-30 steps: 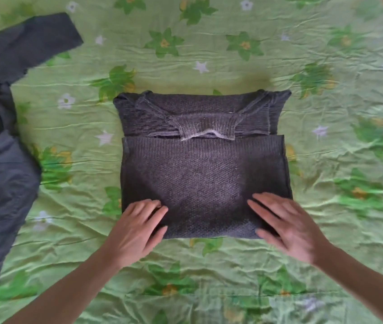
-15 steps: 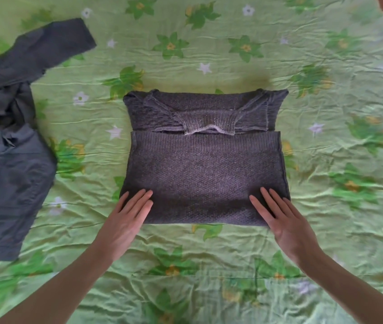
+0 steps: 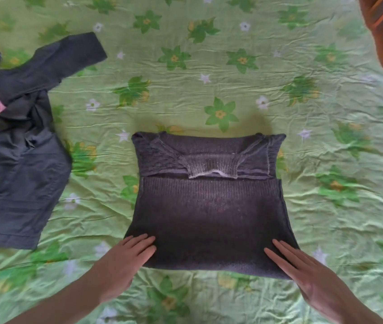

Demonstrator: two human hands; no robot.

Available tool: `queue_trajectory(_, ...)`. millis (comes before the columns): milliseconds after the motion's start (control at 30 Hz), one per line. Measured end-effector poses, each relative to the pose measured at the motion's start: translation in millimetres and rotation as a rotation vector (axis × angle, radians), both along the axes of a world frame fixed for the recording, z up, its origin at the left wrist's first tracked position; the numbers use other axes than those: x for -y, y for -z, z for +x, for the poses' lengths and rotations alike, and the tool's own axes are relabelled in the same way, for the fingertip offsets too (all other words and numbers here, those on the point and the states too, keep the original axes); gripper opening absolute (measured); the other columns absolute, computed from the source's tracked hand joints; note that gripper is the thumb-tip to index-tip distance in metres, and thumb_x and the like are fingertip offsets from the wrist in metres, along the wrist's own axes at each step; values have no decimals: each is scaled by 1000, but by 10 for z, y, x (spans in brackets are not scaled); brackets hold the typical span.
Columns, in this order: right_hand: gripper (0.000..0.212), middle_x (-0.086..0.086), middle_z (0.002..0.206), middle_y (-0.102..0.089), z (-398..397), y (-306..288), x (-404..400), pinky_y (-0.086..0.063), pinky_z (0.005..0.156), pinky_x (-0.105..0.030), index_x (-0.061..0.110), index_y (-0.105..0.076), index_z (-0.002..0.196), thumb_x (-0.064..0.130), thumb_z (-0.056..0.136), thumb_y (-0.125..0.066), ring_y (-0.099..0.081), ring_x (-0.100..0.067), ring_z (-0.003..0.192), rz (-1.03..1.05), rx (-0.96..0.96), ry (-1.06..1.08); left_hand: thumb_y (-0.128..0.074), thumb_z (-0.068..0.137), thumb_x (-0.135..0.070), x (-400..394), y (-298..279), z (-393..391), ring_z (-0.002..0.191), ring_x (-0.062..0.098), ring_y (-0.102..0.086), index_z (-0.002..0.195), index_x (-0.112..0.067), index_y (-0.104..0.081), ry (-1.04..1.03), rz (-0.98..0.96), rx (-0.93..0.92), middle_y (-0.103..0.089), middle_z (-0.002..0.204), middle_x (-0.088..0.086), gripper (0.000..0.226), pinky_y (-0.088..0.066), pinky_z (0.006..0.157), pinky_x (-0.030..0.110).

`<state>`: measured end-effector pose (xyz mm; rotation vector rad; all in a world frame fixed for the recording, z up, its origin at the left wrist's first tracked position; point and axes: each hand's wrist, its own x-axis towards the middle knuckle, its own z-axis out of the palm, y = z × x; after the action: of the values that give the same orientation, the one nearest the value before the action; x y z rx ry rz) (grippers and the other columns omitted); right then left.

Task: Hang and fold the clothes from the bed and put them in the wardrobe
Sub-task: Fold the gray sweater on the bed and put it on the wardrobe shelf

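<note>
The sweater lies folded in a neat block in the middle of the bed, collar side away from us and the near fold toward the bed's near edge. Since a second ago our hands have slid outward to its near corners: the left hand now lies flat on the near-left corner, fingers straight and close together, and the right hand lies flat on the near-right corner, fingers straight and slightly spread. Neither grips the knit. We judge the fold is finished and the hands are set to slide under and lift it for the wardrobe. A grey garment sprawls unfolded at the bed's left edge, over what may be more clothes, blurred there, so work remains.
</note>
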<state>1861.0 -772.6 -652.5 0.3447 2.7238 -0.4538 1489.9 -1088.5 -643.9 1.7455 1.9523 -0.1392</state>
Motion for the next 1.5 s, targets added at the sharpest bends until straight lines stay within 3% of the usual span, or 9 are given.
queue_trajectory(133,83,5,139,-67,2,-37,-112,-57,89,-22,23,-61,144,0,70,-90,-70,-15,120,-156,-146,111,-69,91,-2,-50,-23,-169,108,7,-70,125,-27,-73,-423,139,300,-58,144,-22,42,-49,91,12)
queue_trajectory(267,56,24,84,-73,-188,-73,-303,-45,62,-12,38,-74,107,-11,80,-83,-63,1,65,-319,-187,577,-56,95,-11,-254,42,-359,71,9,-65,104,-32,-68,-846,361,455,-69,91,-10,26,-50,67,28)
queue_trajectory(400,27,8,80,-77,-548,-65,-571,-46,66,-13,28,-74,89,1,88,-78,-67,-4,70,-445,-334,995,-63,102,-4,-515,119,-519,82,16,-63,104,-20,-59,-1204,527,694,-63,91,19,17,-49,75,32)
queue_trajectory(533,11,2,83,-75,-968,-22,-814,-46,63,-8,19,-68,94,9,99,-69,-63,4,71,-485,-546,1177,-55,108,-7,-870,141,-665,77,-7,-62,106,-21,-61,-1355,663,645,-64,92,-2,16,-47,66,7)
queue_trajectory(700,15,1,82,-51,-1534,102,-1031,-32,61,-33,14,-46,102,26,110,-47,-44,-10,68,-286,-685,1095,-37,115,-19,-1308,216,-813,73,1,-45,110,-20,-48,-1350,764,548,-47,94,-2,12,-40,67,17)
queue_trajectory(1000,33,-15,103,-66,-2185,530,-1651,-29,68,-33,5,-56,123,33,109,-49,-57,-31,86,-37,-554,1249,-44,113,-26,-1979,643,-1409,76,28,-54,127,-4,-56,-1350,727,41,-64,90,11,29,-37,68,36)
queue_trajectory(1233,41,-15,122,-59,-2286,691,-1639,-38,82,-40,11,-52,133,41,105,-54,-57,-36,111,72,-454,1286,-60,106,-35,-2095,848,-1620,93,35,-67,120,-14,-67,-1337,621,19,-69,94,2,26,-47,75,37)
queue_trajectory(1333,46,-23,139,-50,-2267,641,-1572,-35,103,-44,6,-48,145,34,109,-48,-46,-35,124,261,-537,888,-61,104,-26,-2161,801,-1386,112,33,-54,131,-9,-60,-1232,713,-140,-61,121,14,32,-43,94,42)
queue_trajectory(1500,58,-13,166,-35,-2387,671,-1230,-29,124,-55,13,-40,159,46,112,-35,-30,-31,155,152,-461,177,-49,111,-29,-2357,817,-751,146,31,-44,147,-7,-56,-584,727,-96,-53,154,14,42,-32,124,50)
